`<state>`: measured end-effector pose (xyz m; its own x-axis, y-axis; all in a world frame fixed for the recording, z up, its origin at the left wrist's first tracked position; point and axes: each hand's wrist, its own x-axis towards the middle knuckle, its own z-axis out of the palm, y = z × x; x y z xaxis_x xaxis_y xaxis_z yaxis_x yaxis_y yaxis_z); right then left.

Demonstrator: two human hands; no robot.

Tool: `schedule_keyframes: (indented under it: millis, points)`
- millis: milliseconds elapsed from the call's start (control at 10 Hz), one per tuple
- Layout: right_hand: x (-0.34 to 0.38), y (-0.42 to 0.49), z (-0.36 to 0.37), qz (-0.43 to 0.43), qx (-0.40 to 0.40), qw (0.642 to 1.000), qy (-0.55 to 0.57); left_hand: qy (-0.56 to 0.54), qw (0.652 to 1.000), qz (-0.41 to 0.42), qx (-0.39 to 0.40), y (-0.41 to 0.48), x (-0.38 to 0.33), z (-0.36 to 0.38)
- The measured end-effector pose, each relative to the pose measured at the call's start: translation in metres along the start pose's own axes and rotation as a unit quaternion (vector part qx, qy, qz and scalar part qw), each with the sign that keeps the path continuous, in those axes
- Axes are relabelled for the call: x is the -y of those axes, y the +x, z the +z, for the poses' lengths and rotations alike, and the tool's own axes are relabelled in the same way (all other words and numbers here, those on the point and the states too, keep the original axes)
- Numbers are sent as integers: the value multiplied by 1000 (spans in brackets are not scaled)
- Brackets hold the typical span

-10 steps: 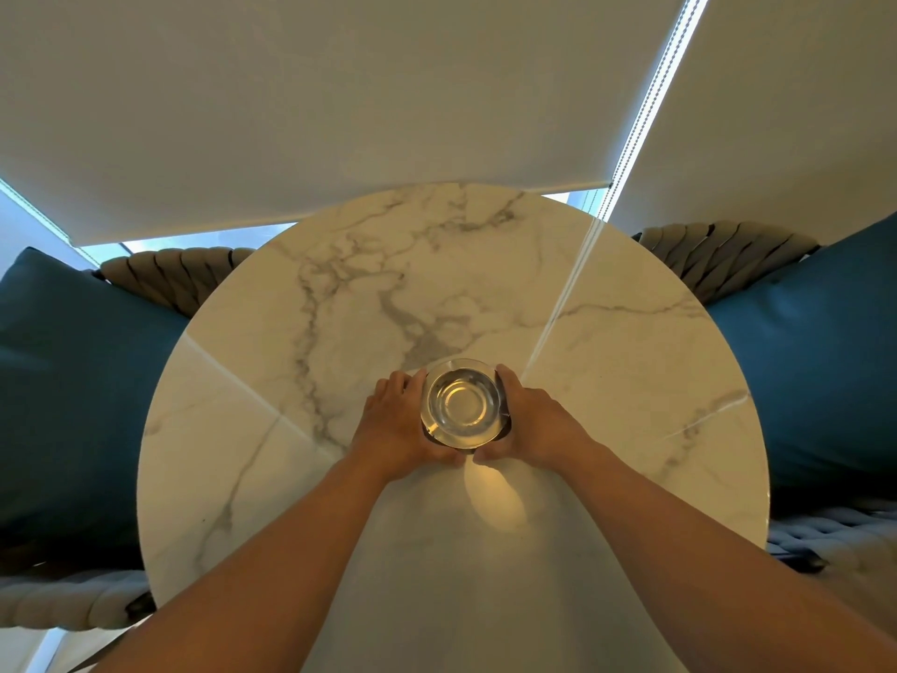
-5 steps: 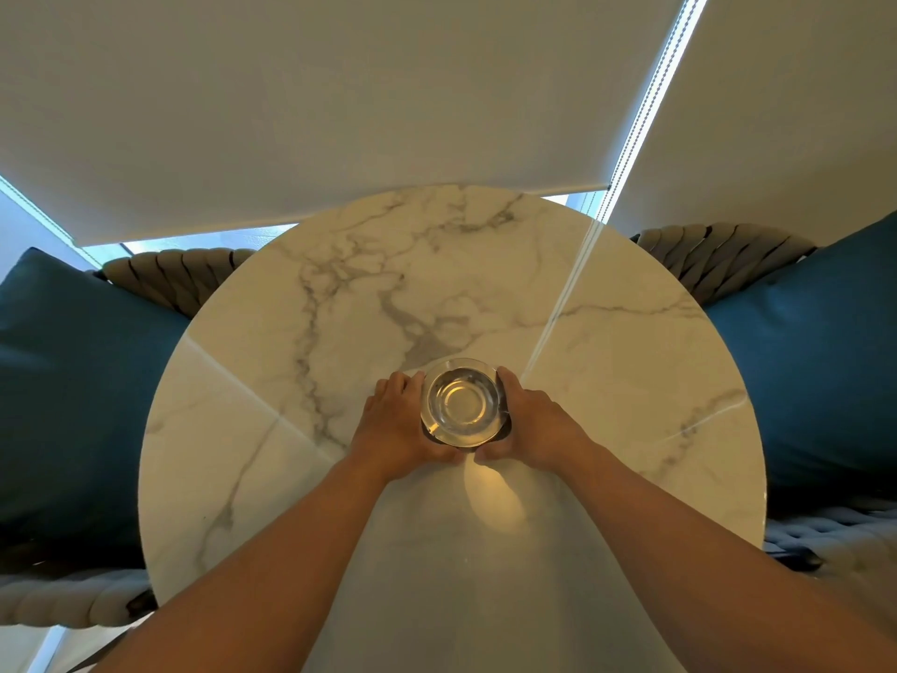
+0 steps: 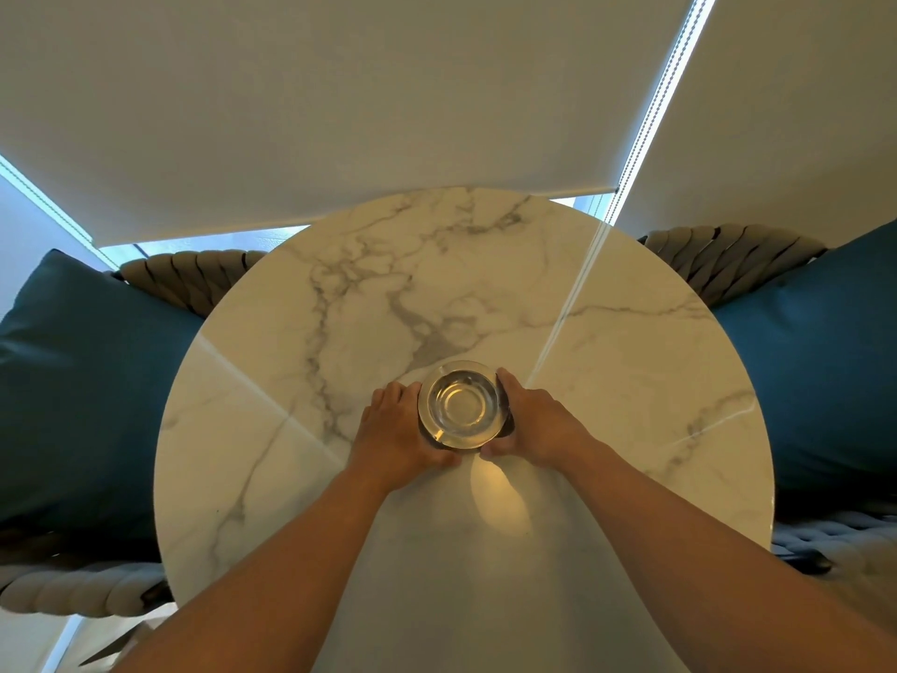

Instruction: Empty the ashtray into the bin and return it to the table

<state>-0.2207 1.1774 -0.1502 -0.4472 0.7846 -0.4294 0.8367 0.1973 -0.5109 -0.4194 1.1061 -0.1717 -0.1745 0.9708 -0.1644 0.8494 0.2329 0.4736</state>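
Blinds (image 3: 340,99) down, teal cushions (image 3: 82,381).

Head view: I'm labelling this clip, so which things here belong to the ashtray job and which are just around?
Part of the job:
- glass ashtray, looks empty
- left hand and right hand, cupping its sides
- round marble table

Just around:
- teal cushions
- woven chairs
- roller blinds

No bin is in view.

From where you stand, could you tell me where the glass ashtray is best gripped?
By its thick round wall, from two opposite sides. The ashtray sits flat on the table, and the left hand and right hand cup it so.
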Motion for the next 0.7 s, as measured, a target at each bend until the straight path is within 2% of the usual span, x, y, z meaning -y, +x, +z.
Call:
schedule_keyframes:
  millis: [300,600,700]
  points:
    - [1,-7,-1,-2,6,1000,13,-5,1000,-13,13,-11,0,-4]
    - [5,-67,12,44,-4,999,-1,16,997,-16,79,-66,6,-17]
    - [4,-106,25,58,-8,998,11,-7,991,-22,133,-102,5,-25]
